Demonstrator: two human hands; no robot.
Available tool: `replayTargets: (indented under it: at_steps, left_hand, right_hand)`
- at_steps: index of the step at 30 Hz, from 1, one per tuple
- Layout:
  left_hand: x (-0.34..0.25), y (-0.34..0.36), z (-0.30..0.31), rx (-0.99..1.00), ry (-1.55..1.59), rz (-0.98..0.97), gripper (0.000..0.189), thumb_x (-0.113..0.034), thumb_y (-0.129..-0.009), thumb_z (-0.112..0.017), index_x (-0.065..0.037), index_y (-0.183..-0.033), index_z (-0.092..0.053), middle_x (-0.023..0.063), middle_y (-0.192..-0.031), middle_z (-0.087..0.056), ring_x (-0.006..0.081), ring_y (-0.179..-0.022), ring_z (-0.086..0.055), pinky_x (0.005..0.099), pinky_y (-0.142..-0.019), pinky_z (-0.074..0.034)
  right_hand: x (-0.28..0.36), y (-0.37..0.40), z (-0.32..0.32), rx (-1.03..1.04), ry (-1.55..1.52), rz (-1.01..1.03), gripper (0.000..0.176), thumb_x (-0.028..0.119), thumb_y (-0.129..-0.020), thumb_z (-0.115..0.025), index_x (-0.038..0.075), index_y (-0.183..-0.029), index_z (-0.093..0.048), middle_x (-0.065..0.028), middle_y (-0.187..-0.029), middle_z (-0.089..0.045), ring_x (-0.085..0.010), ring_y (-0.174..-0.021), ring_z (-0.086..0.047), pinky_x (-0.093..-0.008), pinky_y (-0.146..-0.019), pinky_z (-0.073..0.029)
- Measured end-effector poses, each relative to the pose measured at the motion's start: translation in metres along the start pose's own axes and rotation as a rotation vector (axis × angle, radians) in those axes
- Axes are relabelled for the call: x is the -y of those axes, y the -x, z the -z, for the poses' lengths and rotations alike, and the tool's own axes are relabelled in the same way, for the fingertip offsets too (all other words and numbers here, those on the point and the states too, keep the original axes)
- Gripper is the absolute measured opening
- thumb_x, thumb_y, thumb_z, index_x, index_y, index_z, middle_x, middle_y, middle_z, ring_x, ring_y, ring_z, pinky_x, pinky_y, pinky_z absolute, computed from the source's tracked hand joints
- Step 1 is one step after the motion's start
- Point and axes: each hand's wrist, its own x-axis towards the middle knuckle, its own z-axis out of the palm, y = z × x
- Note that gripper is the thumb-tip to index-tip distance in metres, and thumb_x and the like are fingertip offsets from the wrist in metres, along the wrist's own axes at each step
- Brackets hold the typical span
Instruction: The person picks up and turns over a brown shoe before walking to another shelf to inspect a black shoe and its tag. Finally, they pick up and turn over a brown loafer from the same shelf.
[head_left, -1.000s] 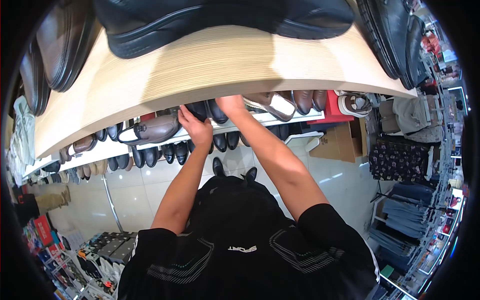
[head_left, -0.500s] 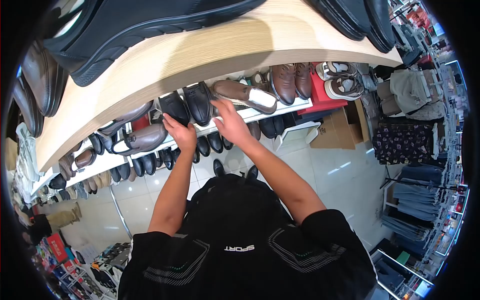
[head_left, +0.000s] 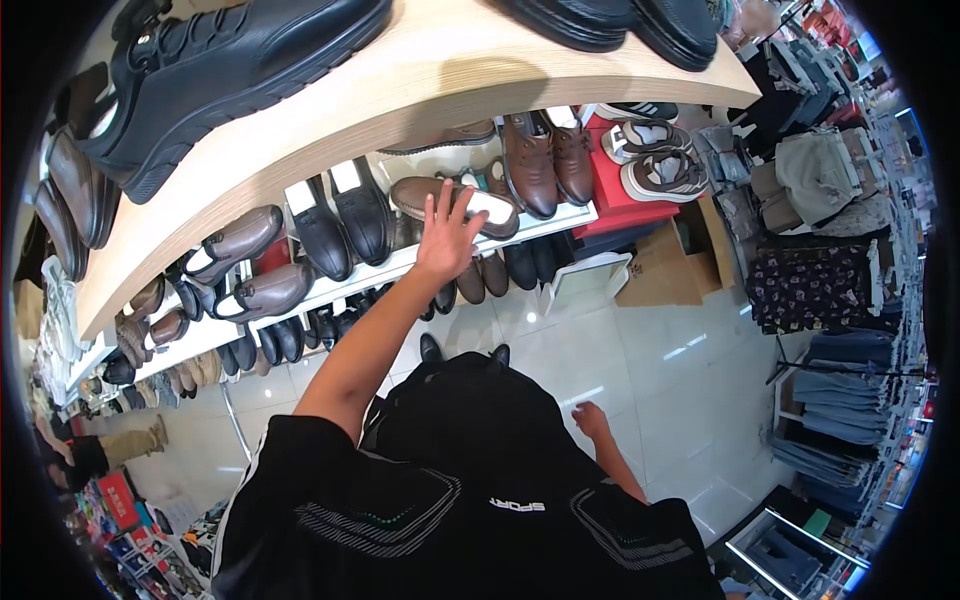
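Note:
My left hand point(head_left: 446, 232) reaches up to the middle shelf point(head_left: 560, 216) with fingers spread, lying flat on a brown loafer with a white insole point(head_left: 404, 191); it does not grip the shoe. A pair of black loafers point(head_left: 340, 215) stands just left of it, and a pair of brown lace-up shoes point(head_left: 545, 160) just right. My right hand point(head_left: 592, 421) hangs low beside my body over the tiled floor, empty, with fingers loosely curled.
A wooden upper shelf point(head_left: 400, 95) juts out overhead carrying a black sneaker point(head_left: 230, 70). White sneakers point(head_left: 650, 160) sit on a red box. More shoes line the lower shelves. A cardboard box point(head_left: 660, 265) and clothes racks point(head_left: 830, 190) stand to the right.
My right hand left the brown loafer and dropped to my side. My left hand moved right from the black loafers onto the brown loafer. The view tilted upward.

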Motion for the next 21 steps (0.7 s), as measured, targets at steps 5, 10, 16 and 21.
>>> replayTargets:
  at_steps: [5,10,16,21]
  left_hand:
    - [0.005,-0.030,-0.018,0.116,-0.050,0.071,0.066,-0.021,-0.075,-0.083,-0.017,-0.135,-0.056,0.0113,-0.151,-0.044,0.0406,-0.142,-0.037,0.0581,-0.116,-0.031]
    - [0.003,-0.041,-0.018,0.127,-0.148,0.066,0.071,-0.021,-0.076,-0.082,-0.016,-0.140,-0.053,0.0094,-0.144,-0.051,0.0354,-0.128,-0.048,0.0497,-0.104,-0.041]
    - [-0.005,-0.046,-0.019,0.172,-0.230,0.121,0.060,-0.017,-0.075,-0.079,-0.016,-0.131,-0.057,0.0071,-0.123,-0.057,0.0336,-0.113,-0.054,0.0491,-0.089,-0.046]
    - [0.003,-0.055,-0.014,0.224,-0.139,0.127,0.064,-0.015,-0.072,-0.081,-0.017,-0.131,-0.056,0.0079,-0.123,-0.057,0.0343,-0.116,-0.054,0.0498,-0.094,-0.047]
  right_hand:
    - [-0.027,0.023,0.010,-0.088,-0.502,-0.341,0.035,0.022,-0.090,-0.068,-0.002,-0.115,-0.068,-0.0170,-0.097,-0.074,-0.0235,-0.068,-0.073,-0.0339,-0.065,-0.057]
    - [-0.019,0.033,0.019,-0.064,-0.658,-0.285,0.033,0.020,-0.093,-0.066,-0.001,-0.119,-0.066,-0.0143,-0.095,-0.074,-0.0203,-0.071,-0.072,-0.0316,-0.064,-0.056]
    - [-0.026,0.016,0.040,-0.017,-0.621,-0.189,0.032,0.019,-0.095,-0.064,0.000,-0.121,-0.065,-0.0117,-0.092,-0.073,-0.0187,-0.074,-0.071,-0.0309,-0.067,-0.056]
    - [-0.040,0.002,0.059,-0.045,-0.590,-0.184,0.032,0.020,-0.096,-0.062,0.002,-0.123,-0.063,-0.0075,-0.093,-0.070,-0.0158,-0.071,-0.070,-0.0280,-0.058,-0.052]
